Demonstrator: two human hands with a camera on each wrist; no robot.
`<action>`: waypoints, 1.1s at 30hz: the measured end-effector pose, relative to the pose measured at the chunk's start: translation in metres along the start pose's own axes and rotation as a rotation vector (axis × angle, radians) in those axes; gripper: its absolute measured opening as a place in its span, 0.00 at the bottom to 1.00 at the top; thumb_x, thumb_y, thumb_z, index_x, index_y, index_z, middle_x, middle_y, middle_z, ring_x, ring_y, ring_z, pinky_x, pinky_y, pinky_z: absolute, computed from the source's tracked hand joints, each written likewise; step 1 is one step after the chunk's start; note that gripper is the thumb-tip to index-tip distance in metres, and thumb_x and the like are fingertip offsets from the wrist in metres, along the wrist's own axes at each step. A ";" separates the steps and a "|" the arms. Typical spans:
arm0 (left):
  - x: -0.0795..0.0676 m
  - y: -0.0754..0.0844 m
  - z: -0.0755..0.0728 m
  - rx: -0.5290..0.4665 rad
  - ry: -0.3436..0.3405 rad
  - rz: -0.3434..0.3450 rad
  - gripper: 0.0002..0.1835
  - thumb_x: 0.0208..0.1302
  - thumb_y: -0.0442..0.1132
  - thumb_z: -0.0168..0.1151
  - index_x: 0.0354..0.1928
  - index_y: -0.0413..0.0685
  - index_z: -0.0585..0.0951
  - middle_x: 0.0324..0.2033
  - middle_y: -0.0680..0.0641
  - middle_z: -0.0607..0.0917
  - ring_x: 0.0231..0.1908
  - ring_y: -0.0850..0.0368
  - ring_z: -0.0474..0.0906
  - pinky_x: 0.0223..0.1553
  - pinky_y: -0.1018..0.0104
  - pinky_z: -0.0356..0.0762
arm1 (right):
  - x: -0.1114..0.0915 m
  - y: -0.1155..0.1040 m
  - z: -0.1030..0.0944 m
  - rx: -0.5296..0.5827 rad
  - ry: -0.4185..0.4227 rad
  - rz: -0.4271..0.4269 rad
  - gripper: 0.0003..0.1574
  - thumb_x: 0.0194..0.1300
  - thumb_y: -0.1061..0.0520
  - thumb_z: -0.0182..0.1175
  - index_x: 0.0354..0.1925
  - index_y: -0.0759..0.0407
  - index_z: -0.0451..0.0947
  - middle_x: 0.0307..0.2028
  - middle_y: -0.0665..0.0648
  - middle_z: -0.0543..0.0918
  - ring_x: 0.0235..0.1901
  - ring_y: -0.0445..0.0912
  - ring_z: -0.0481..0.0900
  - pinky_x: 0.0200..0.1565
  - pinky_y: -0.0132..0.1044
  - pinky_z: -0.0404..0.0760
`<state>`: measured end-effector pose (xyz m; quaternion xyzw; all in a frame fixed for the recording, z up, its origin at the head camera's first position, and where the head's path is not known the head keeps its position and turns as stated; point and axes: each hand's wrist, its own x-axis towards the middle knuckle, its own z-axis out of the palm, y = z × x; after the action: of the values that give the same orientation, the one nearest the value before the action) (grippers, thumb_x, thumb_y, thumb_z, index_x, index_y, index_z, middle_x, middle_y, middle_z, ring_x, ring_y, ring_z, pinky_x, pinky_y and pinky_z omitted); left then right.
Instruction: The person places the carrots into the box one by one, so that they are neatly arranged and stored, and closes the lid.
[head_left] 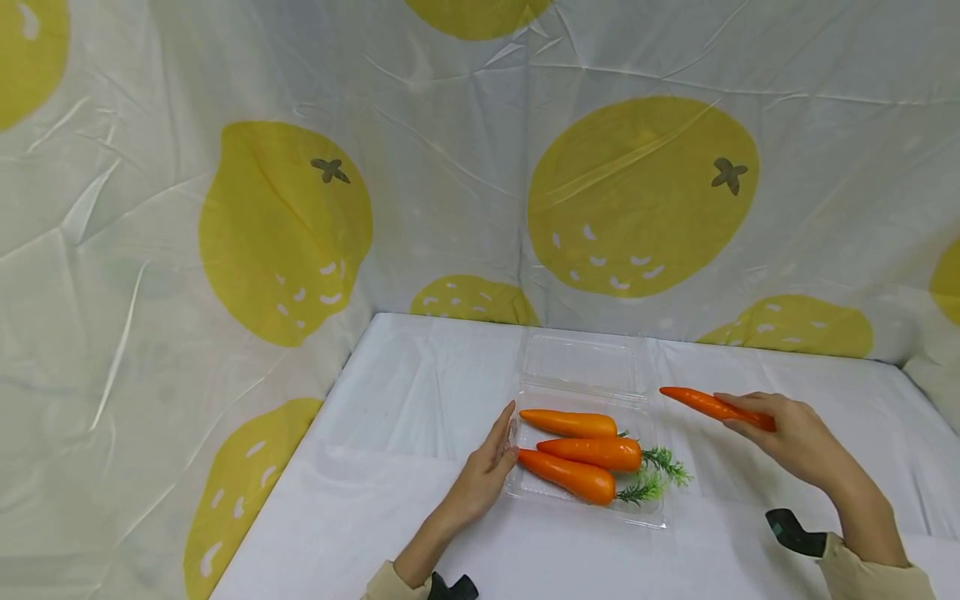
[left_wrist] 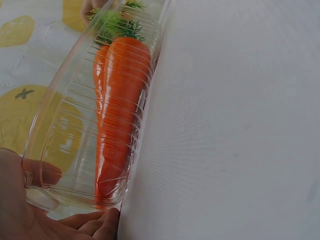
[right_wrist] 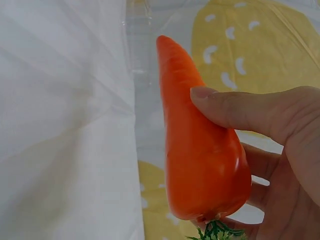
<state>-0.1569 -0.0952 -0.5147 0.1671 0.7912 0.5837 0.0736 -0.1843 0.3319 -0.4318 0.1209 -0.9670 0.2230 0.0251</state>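
Observation:
In the head view, my left hand (head_left: 480,475) is at the left end of a clear plastic box (head_left: 592,515), holding its wall with the thumb at the rim. Three orange carrots lie side by side in the box: a back carrot (head_left: 570,422), a middle carrot (head_left: 600,453) and a front carrot (head_left: 573,478). Their tips point left, and green leaves stick out on the right. My right hand (head_left: 787,433) pinches another carrot (right_wrist: 200,150) between thumb and fingers, above the table right of the box. Its tip points left; the leaf end shows in the right wrist view.
The box's clear lid (head_left: 577,360) lies folded back behind it. White cloth covers the table (head_left: 390,492). A curtain (head_left: 450,167) with printed yellow lemons hangs along the back and left side.

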 end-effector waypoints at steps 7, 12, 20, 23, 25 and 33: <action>0.000 0.000 0.000 0.003 0.003 0.003 0.35 0.82 0.38 0.46 0.84 0.58 0.47 0.83 0.48 0.51 0.81 0.46 0.52 0.78 0.47 0.54 | 0.001 -0.001 -0.001 0.005 0.005 -0.006 0.27 0.66 0.55 0.71 0.61 0.62 0.83 0.51 0.70 0.87 0.44 0.58 0.81 0.40 0.42 0.81; -0.001 0.000 0.000 0.003 0.003 0.001 0.35 0.82 0.37 0.46 0.84 0.58 0.47 0.83 0.49 0.51 0.81 0.46 0.52 0.78 0.47 0.54 | 0.002 -0.002 -0.002 0.006 0.015 -0.017 0.26 0.66 0.55 0.72 0.60 0.61 0.84 0.51 0.70 0.87 0.45 0.59 0.82 0.41 0.43 0.81; -0.001 -0.002 0.000 0.011 0.002 -0.001 0.35 0.82 0.39 0.46 0.84 0.59 0.47 0.83 0.50 0.50 0.81 0.47 0.51 0.78 0.47 0.53 | 0.003 -0.007 0.003 0.024 0.007 -0.023 0.26 0.66 0.54 0.71 0.60 0.59 0.84 0.51 0.68 0.87 0.46 0.58 0.81 0.42 0.47 0.82; 0.000 -0.002 0.000 0.009 0.001 -0.001 0.35 0.82 0.39 0.46 0.84 0.59 0.48 0.83 0.50 0.50 0.81 0.47 0.51 0.79 0.47 0.53 | 0.005 -0.010 0.008 0.030 -0.006 -0.025 0.26 0.66 0.54 0.71 0.61 0.59 0.84 0.52 0.68 0.87 0.47 0.59 0.81 0.45 0.54 0.85; 0.000 -0.002 0.000 0.006 0.001 0.002 0.35 0.82 0.38 0.46 0.84 0.59 0.48 0.83 0.50 0.50 0.81 0.47 0.51 0.79 0.47 0.53 | 0.005 -0.011 0.010 0.038 -0.018 -0.027 0.26 0.67 0.54 0.71 0.61 0.59 0.83 0.52 0.69 0.87 0.48 0.60 0.81 0.47 0.60 0.85; 0.000 -0.002 0.000 0.020 0.002 0.005 0.35 0.82 0.39 0.46 0.84 0.60 0.48 0.83 0.50 0.51 0.81 0.47 0.52 0.78 0.47 0.54 | 0.006 -0.013 0.013 0.046 -0.022 -0.040 0.26 0.67 0.55 0.70 0.61 0.60 0.83 0.52 0.69 0.87 0.48 0.61 0.82 0.48 0.65 0.85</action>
<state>-0.1575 -0.0958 -0.5166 0.1693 0.7967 0.5760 0.0697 -0.1871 0.3132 -0.4369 0.1431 -0.9592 0.2434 0.0162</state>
